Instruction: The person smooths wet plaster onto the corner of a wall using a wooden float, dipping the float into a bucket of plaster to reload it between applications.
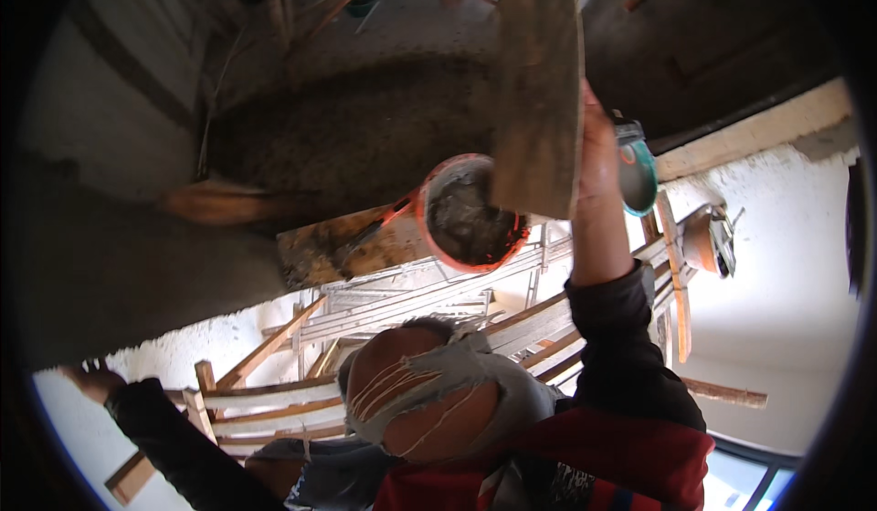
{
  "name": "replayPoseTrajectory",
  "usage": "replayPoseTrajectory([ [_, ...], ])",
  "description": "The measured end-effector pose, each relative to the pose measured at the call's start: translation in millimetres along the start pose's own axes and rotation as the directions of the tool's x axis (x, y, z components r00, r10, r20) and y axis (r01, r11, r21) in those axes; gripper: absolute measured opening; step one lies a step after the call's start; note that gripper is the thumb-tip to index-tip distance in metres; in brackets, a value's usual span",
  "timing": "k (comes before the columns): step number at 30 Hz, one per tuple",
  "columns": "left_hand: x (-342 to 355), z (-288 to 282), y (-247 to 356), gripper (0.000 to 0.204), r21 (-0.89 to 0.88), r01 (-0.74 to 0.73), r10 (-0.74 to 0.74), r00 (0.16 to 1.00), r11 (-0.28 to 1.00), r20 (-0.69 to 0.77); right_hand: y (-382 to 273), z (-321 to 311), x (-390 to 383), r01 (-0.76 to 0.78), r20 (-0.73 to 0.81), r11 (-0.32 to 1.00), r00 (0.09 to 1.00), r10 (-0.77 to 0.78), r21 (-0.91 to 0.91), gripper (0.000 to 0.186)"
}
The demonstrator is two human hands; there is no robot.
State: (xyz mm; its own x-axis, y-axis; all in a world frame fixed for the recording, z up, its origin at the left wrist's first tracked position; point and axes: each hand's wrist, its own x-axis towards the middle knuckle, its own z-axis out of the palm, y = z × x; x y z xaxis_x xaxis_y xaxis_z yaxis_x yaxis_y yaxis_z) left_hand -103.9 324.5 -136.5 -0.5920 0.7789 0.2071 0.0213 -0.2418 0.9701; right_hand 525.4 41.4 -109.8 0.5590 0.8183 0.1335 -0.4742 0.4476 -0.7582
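My right hand [598, 150] is raised at the right of centre, closed on the back of a flat, rectangular wooden float [537, 91]. The float hides most of the fingers and any handle. Below its lower end, an orange bucket [470, 257] holds wet grey mortar. A tool with an orange handle [393, 211] leans on the bucket's left rim, its dark end over the plank. At the far left, my left hand [94, 381] is against the lower edge of the dark grey, freshly plastered wall [137, 273], fingertips apart and nothing seen in it.
A mortar-stained plank [315, 248] runs beside the bucket. A green bucket [639, 182] stands right of my right wrist. Wooden scaffold rails [274, 408] cross below, around my knees in torn jeans [438, 392]. Another bucket [703, 242] is farther right.
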Motion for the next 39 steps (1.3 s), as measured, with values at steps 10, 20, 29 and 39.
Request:
replayPoseTrajectory([
  [10, -1, -38, -92, 0.059, 0.282, 0.33, -0.324, 0.944, 0.901, -0.069, -169, -420, -97, -0.447, -0.86, 0.746, 0.379, -0.343, -0.494, 0.025],
  [20, 19, -171, -174, 0.045, 0.871, -0.419, -0.596, 0.641, 0.256, 0.484, -145, -496, -71, -0.915, -0.659, -0.295, 0.403, -0.635, -0.276, 0.047],
  [29, 25, -206, -168, 0.043, 0.933, -0.218, -0.744, 0.563, 0.285, 0.359, -110, -534, -79, -0.831, -0.686, -0.411, 0.547, -0.479, -0.375, 0.048],
  [39, 18, -141, -135, 0.045, 0.7, -0.56, -0.56, 0.437, 0.443, 0.704, -116, -560, -92, -0.858, -0.741, -0.472, 0.449, -0.499, -0.203, 0.042],
])
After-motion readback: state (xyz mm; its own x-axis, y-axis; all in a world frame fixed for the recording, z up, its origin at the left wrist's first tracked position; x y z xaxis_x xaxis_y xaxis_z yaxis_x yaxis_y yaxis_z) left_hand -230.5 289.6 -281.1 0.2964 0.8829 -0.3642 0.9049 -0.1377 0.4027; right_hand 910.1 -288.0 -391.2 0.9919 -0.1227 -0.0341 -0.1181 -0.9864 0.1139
